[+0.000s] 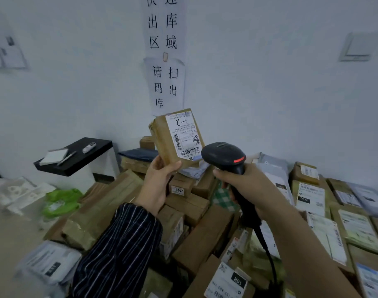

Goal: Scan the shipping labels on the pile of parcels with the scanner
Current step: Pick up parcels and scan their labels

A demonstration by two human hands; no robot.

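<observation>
Parcel (165,137) gripped in the left hand (160,182), scanner (223,156) at its four o'clock clasped by the right hand (255,187) — aim squarely at the label (183,132), held steady.

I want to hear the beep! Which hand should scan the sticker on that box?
Probably the right hand: it grips the scanner, close beside the label on the small box that the left hand holds up.

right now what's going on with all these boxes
A person is scanning parcels. Their left hand holds a small brown parcel up with its shipping label facing them, and their right hand grips the scanner, its head close by the label's barcode and a red light lit on it. The pile of parcels lies below.
</observation>
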